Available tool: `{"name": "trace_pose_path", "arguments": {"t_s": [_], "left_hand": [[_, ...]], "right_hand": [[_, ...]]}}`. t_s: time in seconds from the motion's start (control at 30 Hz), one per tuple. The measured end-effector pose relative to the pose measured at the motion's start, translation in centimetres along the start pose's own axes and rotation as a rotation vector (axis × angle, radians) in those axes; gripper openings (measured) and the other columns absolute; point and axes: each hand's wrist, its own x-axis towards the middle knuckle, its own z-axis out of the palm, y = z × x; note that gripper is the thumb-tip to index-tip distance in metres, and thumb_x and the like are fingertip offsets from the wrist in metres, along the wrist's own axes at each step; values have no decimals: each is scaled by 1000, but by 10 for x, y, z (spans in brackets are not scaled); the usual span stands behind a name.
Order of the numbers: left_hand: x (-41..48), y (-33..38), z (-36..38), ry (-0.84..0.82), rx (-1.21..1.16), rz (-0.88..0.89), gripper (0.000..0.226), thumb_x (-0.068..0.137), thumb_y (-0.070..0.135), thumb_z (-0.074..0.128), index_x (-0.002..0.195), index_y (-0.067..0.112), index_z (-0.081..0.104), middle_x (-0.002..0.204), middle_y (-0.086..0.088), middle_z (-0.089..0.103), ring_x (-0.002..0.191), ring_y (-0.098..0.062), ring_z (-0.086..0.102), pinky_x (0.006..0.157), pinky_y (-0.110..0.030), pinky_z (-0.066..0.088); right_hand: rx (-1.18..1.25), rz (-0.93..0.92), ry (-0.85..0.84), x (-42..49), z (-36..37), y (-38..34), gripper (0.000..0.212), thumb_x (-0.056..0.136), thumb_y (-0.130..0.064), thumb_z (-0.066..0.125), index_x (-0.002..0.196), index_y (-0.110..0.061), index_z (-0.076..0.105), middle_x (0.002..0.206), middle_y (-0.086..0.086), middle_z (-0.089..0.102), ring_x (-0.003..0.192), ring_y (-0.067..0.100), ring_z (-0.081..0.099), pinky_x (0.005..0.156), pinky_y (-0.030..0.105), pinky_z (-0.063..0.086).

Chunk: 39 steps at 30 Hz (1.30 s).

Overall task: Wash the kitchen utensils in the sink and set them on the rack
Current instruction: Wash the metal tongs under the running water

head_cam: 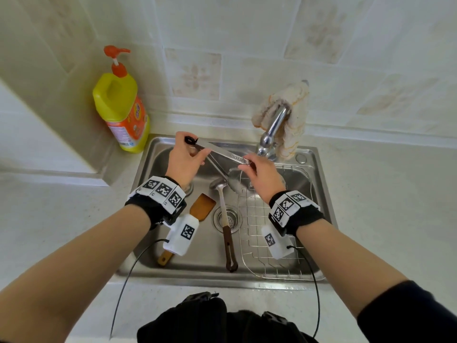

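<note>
I hold a pair of steel tongs across the back of the steel sink. My left hand pinches their hinge end, which has a black loop. My right hand grips the arms nearer the tips, just under the tap. On the sink floor lie a wooden spatula, partly hidden by my left wrist device, and a ladle with a brown handle lying over the drain. A wire rack fills the sink's right half.
A yellow dish-soap bottle with an orange pump stands on the counter at the sink's back left corner. A cloth hangs over the tap. Pale counter surrounds the sink. Black cables run from both wrist devices.
</note>
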Motion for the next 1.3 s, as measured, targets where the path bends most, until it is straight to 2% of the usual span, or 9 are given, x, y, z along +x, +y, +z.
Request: {"name": "trace_pose_path", "arguments": {"t_s": [0.2,0.27,0.33,0.5,0.63,0.77,0.93,1.13,1.3], "left_hand": [[1,-7,-1,-66,103,-71,34,87,18,64,113,7,45,95,-4,59,78,-13,61,58,-8,48],[1,-16,-2,-92,153,-91,25,87,17,63,106,8,49,102,-10,60,89,-18,61,73,-18,53],[1,-23,-3,-107,240,-83,19,88,17,61,102,8,52,103,-12,59,94,-22,60,85,-31,51],[-1,-32,-3,-143,440,-153,22,95,17,47,113,3,47,107,-10,54,96,-23,55,87,-32,46],[1,-30,-1,-182,742,68,30,97,21,42,123,8,47,126,-11,47,116,-26,45,100,-38,37],[-6,-13,15,-385,629,273,23,99,19,38,113,10,54,109,-6,58,99,-22,56,91,-34,42],[-4,-8,11,-413,742,395,25,100,25,34,105,9,53,97,0,52,88,-17,53,86,-31,41],[-8,-6,20,-422,1032,491,34,97,40,34,113,12,46,111,-2,50,104,-19,45,95,-30,31],[-10,6,14,-447,967,527,31,98,38,34,110,12,47,106,-1,54,85,-12,43,76,-22,28]], "right_hand": [[-76,-6,59,1,-2,5,31,91,-31,56,112,-9,62,99,6,63,91,16,57,88,28,44],[-114,-40,83,3,-1,10,27,89,-31,58,106,-10,64,100,5,64,96,19,55,93,33,41],[-164,-68,66,7,-2,11,26,89,-31,59,104,-11,64,102,4,64,98,19,53,90,29,34],[-228,-92,13,10,4,5,25,89,-32,58,106,-14,65,104,3,65,102,21,53,90,30,33],[-238,-67,-3,11,10,-4,31,91,-35,55,116,-18,63,114,2,63,110,20,50,100,34,33],[-286,-125,-34,10,15,-22,31,93,-34,51,118,-18,61,114,2,62,112,21,48,97,32,30],[-261,-104,-38,5,8,-22,30,91,-36,53,113,-17,61,113,0,62,110,19,48,95,30,29],[-278,-48,-21,-3,0,-17,30,93,-36,50,112,-14,58,113,2,60,110,20,47,94,30,28],[-326,-110,-9,-8,-4,-16,29,94,-36,49,112,-15,56,111,1,58,108,19,47,91,29,28]]}}
